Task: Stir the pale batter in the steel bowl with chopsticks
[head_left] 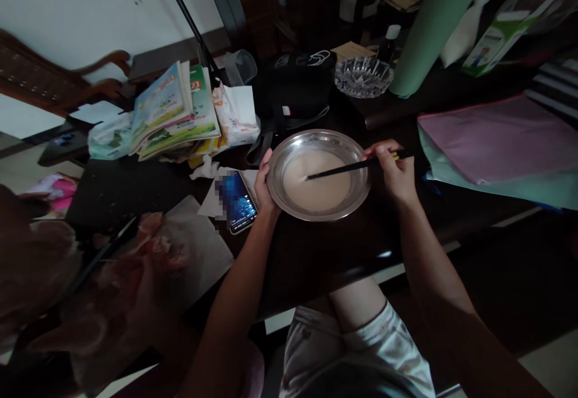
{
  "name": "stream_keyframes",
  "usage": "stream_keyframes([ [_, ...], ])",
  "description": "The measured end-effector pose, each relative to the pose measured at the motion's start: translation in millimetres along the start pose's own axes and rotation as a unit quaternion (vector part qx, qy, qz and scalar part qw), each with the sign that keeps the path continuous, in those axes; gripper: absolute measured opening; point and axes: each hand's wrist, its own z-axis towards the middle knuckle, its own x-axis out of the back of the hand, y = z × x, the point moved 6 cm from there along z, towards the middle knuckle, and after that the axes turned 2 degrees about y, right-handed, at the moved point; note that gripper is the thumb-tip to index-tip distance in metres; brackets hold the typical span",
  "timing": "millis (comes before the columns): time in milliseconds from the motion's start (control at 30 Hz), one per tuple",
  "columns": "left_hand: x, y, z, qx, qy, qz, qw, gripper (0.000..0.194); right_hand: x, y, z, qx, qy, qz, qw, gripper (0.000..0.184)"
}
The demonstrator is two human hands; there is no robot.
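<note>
A round steel bowl (274, 188) with a wide rim stands on the dark table, holding a pale, creamy liquid (316, 190). My left hand (265, 184) grips the bowl's left rim, its fingers partly hidden along the outer side. In my right hand (395, 169) is a pair of black chopsticks (338, 170) with gold bands near the upper end. They slant down to the left over the bowl's right rim, and their tips dip into the liquid. A lit phone (238, 202) lies just left of my left hand.
Stacked booklets (176, 115) and a tissue pack (237, 112) stand at the back left. Behind the bowl are a black bag (293, 88) and a glass ashtray (363, 77). A green cylinder (436, 31) rises at the right, near a pink folder (501, 136). Another person's hand (144, 289) is at the lower left.
</note>
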Motion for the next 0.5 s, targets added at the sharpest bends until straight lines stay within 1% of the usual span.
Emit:
stream_keyframes([
  [133, -0.2, -0.1, 1.0, 0.0, -0.008, 0.011, 1.0, 0.029, 8.4, -3.2, 0.7, 0.015, 0.066, -0.017, 0.998, 0.037],
  [167, -0.3, -0.1, 1.2, 0.0, -0.012, 0.009, 1.0, 0.029, 8.1, -3.5, 0.5, 0.015, 0.064, -0.015, 0.998, 0.038],
  [200, -0.4, -0.1, 1.4, 0.0, -0.014, 0.006, 1.0, 0.029, 6.2, -3.4, 0.4, 0.012, 0.049, -0.012, 0.999, 0.038],
  [300, -0.5, 0.2, 1.2, -0.002, -0.013, 0.002, 1.0, 0.03, -0.6, -0.3, -0.1, -0.001, -0.008, -0.01, 1.0, 0.035],
  [333, -0.5, 0.3, 0.9, -0.003, -0.012, 0.005, 1.0, 0.03, -0.4, 0.8, 0.0, -0.002, -0.008, -0.012, 1.0, 0.035],
  [433, -0.8, 0.3, 0.2, -0.001, -0.008, 0.014, 1.0, 0.029, 7.3, 1.6, 0.6, 0.004, 0.05, -0.017, 0.999, 0.038],
  [467, -0.6, 0.1, 0.1, 0.0, -0.007, 0.014, 1.0, 0.028, 9.1, 1.4, 0.5, 0.005, 0.064, -0.018, 0.998, 0.04],
  [500, -0.5, -0.1, 0.2, 0.001, -0.006, 0.014, 1.0, 0.028, 9.3, 1.3, 0.4, 0.002, 0.066, -0.017, 0.998, 0.04],
])
